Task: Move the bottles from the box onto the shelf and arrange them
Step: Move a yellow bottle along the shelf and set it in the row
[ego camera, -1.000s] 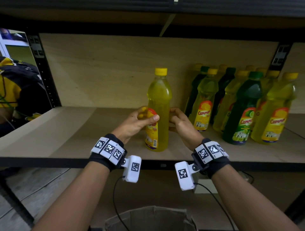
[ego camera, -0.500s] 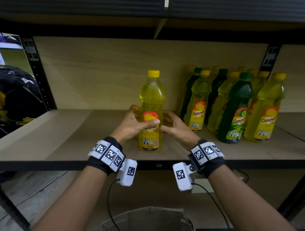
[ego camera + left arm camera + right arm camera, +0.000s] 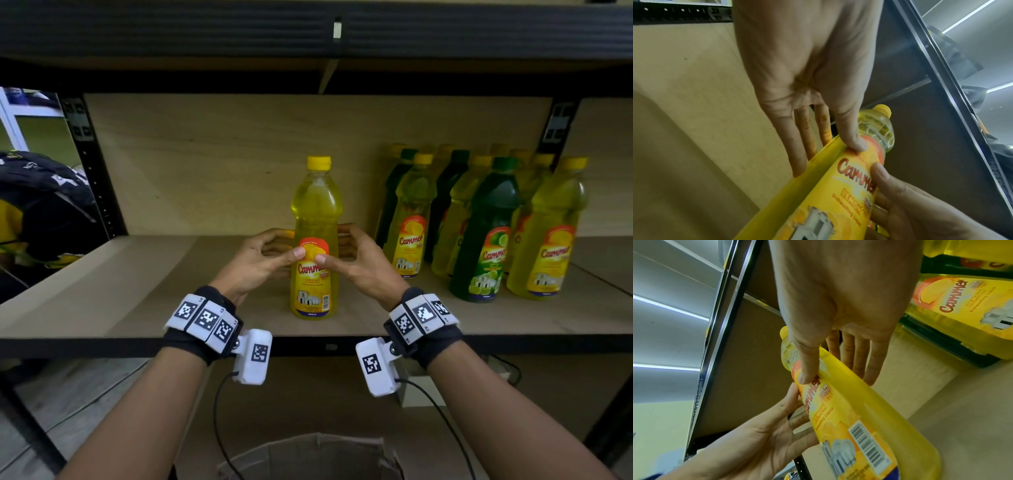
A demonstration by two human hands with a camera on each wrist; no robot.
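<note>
A yellow lemon-label bottle (image 3: pixel 315 212) stands upright on the wooden shelf (image 3: pixel 137 291), left of the row. Its label faces me. My left hand (image 3: pixel 270 260) holds it from the left, thumb on the label's top and fingers behind. From the right, my right hand (image 3: pixel 356 263) holds it the same way. The left wrist view shows the bottle (image 3: pixel 838 186) pinched between my left hand's (image 3: pixel 807 81) thumb and fingers. In the right wrist view my right hand (image 3: pixel 838 296) has its thumb on the bottle (image 3: pixel 859 402).
Several yellow and green bottles (image 3: pixel 479 222) stand grouped at the shelf's right, a gap away from the held one. A cardboard box (image 3: pixel 308 455) sits open on the floor below. The upper shelf (image 3: pixel 308 34) hangs overhead. A black bag (image 3: pixel 44 205) lies beyond the left post.
The bottle has been turned on the shelf so its label now faces forward. Both thumbs have come together on the top of the label.
</note>
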